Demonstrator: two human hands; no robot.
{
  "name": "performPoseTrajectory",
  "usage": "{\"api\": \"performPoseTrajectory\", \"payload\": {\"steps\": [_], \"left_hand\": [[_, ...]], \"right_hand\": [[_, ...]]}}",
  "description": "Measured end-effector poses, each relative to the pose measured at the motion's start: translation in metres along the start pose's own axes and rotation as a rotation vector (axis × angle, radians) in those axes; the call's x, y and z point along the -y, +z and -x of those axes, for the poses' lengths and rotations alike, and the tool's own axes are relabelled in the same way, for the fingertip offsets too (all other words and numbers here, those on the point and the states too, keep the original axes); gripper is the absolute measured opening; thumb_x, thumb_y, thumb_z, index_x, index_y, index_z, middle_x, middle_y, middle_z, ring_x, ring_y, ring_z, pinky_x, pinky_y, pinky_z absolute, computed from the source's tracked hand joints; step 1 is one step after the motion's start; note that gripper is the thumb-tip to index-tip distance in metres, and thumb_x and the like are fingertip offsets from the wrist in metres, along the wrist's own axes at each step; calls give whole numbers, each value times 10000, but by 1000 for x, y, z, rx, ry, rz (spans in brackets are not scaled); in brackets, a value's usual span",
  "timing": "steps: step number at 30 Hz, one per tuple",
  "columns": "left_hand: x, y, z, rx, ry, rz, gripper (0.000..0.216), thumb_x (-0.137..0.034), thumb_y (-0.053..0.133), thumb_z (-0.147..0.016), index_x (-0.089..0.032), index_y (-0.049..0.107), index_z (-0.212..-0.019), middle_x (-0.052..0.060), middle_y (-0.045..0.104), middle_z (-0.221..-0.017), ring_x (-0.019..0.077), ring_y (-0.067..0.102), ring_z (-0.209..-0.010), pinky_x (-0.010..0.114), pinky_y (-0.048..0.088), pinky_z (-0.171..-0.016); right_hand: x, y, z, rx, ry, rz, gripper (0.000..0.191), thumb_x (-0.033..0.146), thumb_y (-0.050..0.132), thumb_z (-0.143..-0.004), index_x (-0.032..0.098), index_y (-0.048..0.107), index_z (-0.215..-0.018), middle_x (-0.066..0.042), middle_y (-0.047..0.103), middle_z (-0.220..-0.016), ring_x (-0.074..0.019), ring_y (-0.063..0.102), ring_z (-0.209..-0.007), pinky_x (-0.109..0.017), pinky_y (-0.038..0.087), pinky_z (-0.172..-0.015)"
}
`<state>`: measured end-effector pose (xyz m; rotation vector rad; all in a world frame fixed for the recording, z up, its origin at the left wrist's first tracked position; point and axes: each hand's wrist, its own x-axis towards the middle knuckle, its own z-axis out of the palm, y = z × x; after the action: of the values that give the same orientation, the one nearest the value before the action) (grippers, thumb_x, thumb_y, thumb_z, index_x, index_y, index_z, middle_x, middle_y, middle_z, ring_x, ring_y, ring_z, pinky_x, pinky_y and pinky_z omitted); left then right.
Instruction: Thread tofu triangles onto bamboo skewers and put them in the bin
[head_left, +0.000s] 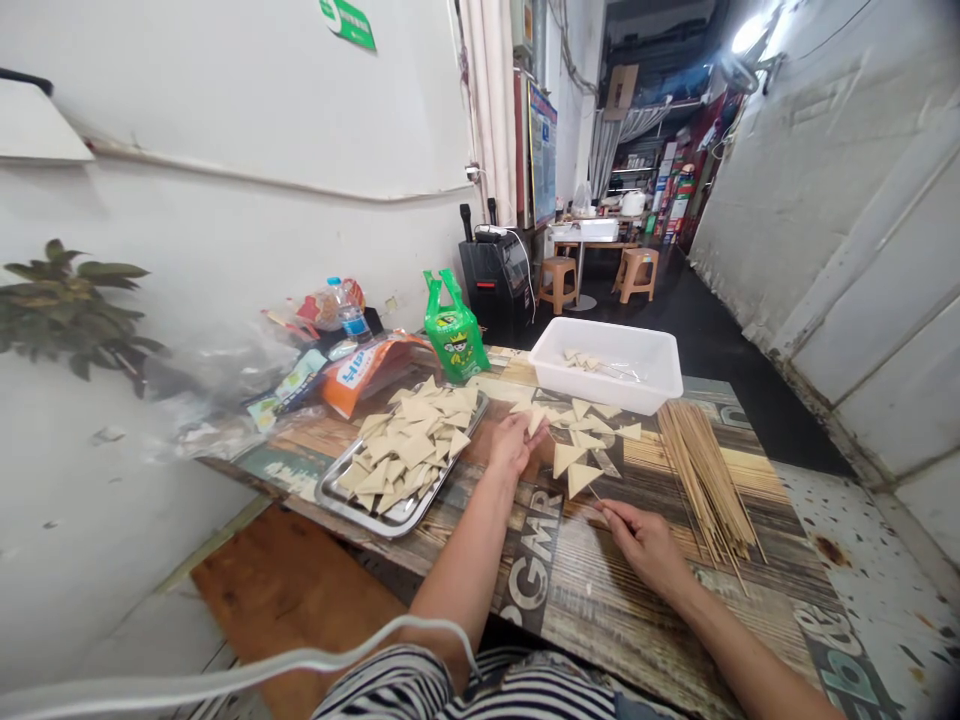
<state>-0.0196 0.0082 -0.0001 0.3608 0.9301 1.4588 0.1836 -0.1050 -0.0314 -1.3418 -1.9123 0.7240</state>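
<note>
My right hand [637,540] is closed in a pinch on a thin wooden skewer [595,492]. The skewer's far end runs into a pale, flat triangular piece [582,479], with another triangle [568,458] just beyond it. Farther left, my left hand [514,440] has its fingertips closed on a pale triangular piece [535,420] at the near edge of several loose triangles [589,424] on the table. A metal tray [401,528], heaped with similar triangles [412,445], sits to the left of my left hand. Beyond my right hand lies a bundle of bamboo skewers [705,480].
Behind the loose triangles stands a white plastic tub [637,375] with a few skewered pieces inside. A green plastic bag [455,335], an orange packet [367,375] and a water bottle [349,310] are at the back left. A white cable [300,660] crosses in front of me.
</note>
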Motion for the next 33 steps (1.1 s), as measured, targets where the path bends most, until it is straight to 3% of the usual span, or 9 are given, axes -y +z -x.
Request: {"api": "performPoseTrajectory", "payload": {"steps": [20, 27, 33], "left_hand": [[6, -1, -5, -30, 66, -37, 71, -97, 633, -703, -76, 579, -744, 78, 637, -740, 156, 641, -647, 309, 558, -648], [6, 1, -1, -9, 10, -34, 35, -95, 600, -728, -82, 570, -740, 60, 629, -723, 148, 639, -642, 242, 546, -573], [6, 0, -2, 8, -50, -2, 80, -91, 622, -712, -88, 564, -767, 72, 637, -755, 145, 635, -653, 271, 549, -612]], "right_hand": [[0, 1, -1, -3, -19, -8, 335, 347, 411, -843, 180, 666, -982, -68, 692, -939, -209, 650, -841, -323, 513, -747], [-1, 2, 0, -9, -21, -2, 337, 351, 406, -849, 174, 666, -970, -70, 692, -938, -204, 649, -841, -312, 510, -755], [-2, 3, 0, -17, -24, 5, 327, 340, 401, -851, 179, 661, -968, -71, 693, -935, -202, 651, -827, -308, 514, -739]]}}
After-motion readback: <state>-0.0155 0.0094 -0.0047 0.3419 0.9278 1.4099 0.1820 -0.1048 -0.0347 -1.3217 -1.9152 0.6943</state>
